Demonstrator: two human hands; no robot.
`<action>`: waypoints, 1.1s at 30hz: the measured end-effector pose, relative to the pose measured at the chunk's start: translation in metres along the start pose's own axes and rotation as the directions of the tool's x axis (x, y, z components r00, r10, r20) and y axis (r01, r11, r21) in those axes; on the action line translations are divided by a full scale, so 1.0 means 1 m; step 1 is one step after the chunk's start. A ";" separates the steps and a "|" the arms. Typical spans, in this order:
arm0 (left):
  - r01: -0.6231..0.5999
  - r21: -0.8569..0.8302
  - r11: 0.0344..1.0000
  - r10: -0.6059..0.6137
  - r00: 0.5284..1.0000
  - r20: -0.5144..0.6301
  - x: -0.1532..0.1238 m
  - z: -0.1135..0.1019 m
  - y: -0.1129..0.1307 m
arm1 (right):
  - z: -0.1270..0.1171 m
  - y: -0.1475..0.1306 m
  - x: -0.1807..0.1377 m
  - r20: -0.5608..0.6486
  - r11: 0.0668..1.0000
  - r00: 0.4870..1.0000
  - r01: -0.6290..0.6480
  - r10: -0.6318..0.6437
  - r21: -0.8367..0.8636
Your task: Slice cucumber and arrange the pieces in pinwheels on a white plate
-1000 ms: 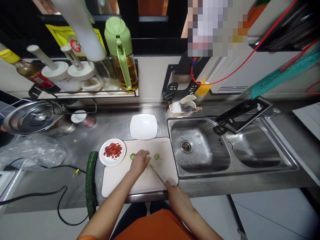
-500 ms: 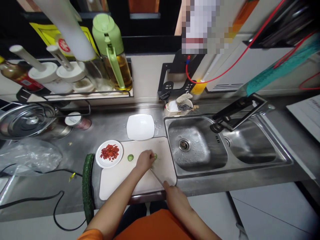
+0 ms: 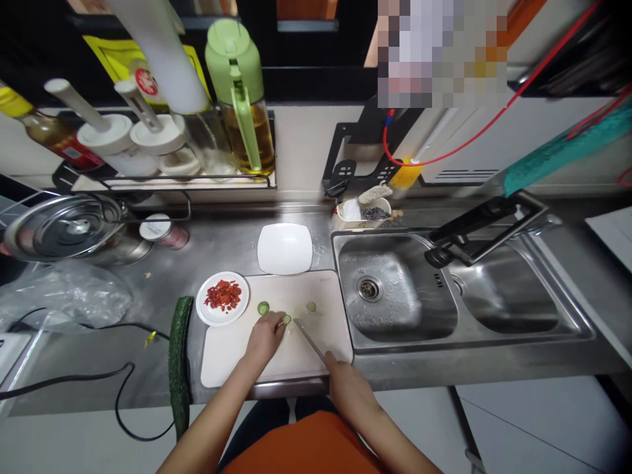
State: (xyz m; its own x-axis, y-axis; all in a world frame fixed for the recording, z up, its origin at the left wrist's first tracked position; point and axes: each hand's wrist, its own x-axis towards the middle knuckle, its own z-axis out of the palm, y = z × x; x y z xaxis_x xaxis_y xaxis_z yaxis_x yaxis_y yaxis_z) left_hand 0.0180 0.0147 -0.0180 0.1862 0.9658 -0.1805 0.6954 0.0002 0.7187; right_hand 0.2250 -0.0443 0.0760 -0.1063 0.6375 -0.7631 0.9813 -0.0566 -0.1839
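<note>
My left hand [image 3: 266,337] is over the middle of the white cutting board [image 3: 232,365], its fingers pinched at a small cucumber slice [image 3: 287,319]. My right hand [image 3: 348,382] is closed round the handle of a knife [image 3: 310,340], whose blade points up and left across the board, its tip near that slice. Another slice [image 3: 311,307] lies flat on the board to the right. A further green cucumber piece [image 3: 263,308] sits just above my left hand. Left of the board lies a long dark green cucumber [image 3: 178,362], partly past the counter's front edge.
A white plate of chopped red pieces [image 3: 222,318] overlaps the board's upper left corner. Behind the board is a white square dish [image 3: 285,248]. A double sink [image 3: 390,316] adjoins on the right. Black cable [image 3: 74,376] and a clear plastic bag [image 3: 69,293] lie left.
My left hand has moved left and toward me, from the right-hand slice to the slice near mid-board. The right-hand slice now lies free. The knife stays in my right hand; the view has shifted slightly.
</note>
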 end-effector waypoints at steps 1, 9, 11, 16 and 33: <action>-0.003 0.015 1.000 0.002 1.000 0.005 0.000 0.000 -0.001 | 0.000 -0.001 0.000 0.001 1.000 1.000 -0.001 0.001 -0.005; -0.001 0.051 0.999 0.005 0.996 -0.084 0.000 0.010 -0.006 | -0.003 -0.011 0.002 -0.007 1.000 1.000 -0.015 0.015 -0.017; -0.003 0.062 0.998 0.010 0.993 -0.120 -0.002 0.012 -0.007 | -0.002 -0.016 0.002 -0.007 1.000 1.000 -0.008 0.008 -0.030; 0.006 0.068 0.998 0.005 0.987 -0.162 -0.004 0.015 -0.006 | -0.002 -0.029 0.004 -0.018 0.998 1.000 0.014 -0.015 -0.064; 0.022 0.054 0.998 -0.013 0.986 -0.169 -0.003 0.013 -0.003 | 0.001 -0.035 0.009 -0.026 0.998 0.999 0.026 -0.028 -0.059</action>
State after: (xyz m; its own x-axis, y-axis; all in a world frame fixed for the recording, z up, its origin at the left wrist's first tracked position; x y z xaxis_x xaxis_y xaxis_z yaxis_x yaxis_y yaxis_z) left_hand 0.0244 0.0085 -0.0287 0.0577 0.9956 -0.0738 0.7359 0.0076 0.6771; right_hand 0.1895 -0.0373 0.0747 -0.1295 0.6587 -0.7412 0.9860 0.0061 -0.1669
